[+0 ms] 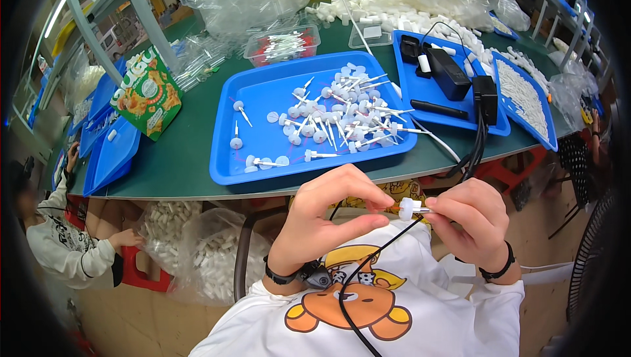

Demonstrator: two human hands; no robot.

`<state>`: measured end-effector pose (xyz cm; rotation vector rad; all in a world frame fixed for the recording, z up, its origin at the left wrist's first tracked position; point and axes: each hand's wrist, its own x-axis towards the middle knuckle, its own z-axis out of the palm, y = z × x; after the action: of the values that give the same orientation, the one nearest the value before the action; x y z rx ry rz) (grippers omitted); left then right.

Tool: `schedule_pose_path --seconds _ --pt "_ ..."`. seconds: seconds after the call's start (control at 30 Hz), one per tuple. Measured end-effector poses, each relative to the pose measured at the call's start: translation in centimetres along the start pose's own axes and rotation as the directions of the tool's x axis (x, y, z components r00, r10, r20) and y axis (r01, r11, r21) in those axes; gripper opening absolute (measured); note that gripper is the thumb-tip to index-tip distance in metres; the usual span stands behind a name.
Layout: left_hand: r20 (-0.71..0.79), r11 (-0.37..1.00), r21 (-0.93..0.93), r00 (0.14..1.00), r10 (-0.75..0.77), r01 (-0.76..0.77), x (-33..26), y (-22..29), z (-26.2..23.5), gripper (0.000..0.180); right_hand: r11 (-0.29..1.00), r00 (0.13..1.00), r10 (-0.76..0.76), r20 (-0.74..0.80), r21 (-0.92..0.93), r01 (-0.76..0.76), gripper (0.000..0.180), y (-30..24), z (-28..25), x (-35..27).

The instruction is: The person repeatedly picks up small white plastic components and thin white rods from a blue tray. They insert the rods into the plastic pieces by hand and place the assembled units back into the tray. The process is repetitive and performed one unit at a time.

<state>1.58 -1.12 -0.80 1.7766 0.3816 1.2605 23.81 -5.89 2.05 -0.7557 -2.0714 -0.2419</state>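
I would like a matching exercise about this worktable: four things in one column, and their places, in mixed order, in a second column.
Things:
1. white cap with stem
2. heap of white capped stems
3. black boxes
4. colourful snack bag

Places:
A. on the green table, left of the large blue tray
B. between the left hand and right hand
C. on the smaller blue tray
D. in the large blue tray

Pairs: 1-B, 2-D, 3-C, 4-A
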Motion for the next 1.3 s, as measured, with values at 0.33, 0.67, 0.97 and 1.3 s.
schedule_pose_path --seconds 0.33,0.67,0.97,1.3 --pt "-0.043 0.995 0.097 0.999 -0.014 0.018 -0.1 -0.1 0.2 0.022 0.999 1.000 0.005 -0.029 -0.033 -0.006 0.026 0.0 -0.1 0.0" --pt "-0.112 0.989 0.144 0.992 0.053 -0.037 0.2 -0.4 0.1 0.019 1.000 0.999 0.027 -0.018 0.000 -0.027 0.025 0.0 -0.1 0.1" --pt "-0.092 0.991 0.130 0.995 0.050 -0.038 0.1 -0.5 -0.1 0.017 1.000 1.000 0.023 -0.008 0.009 -0.023 0.024 0.0 0.0 0.0" --pt "-0.078 0.996 0.070 0.996 -0.051 0.056 0.1 -0.3 -0.1 0.016 1.000 1.000 0.006 -0.011 -0.011 -0.006 0.026 0.1 0.2 -0.1"
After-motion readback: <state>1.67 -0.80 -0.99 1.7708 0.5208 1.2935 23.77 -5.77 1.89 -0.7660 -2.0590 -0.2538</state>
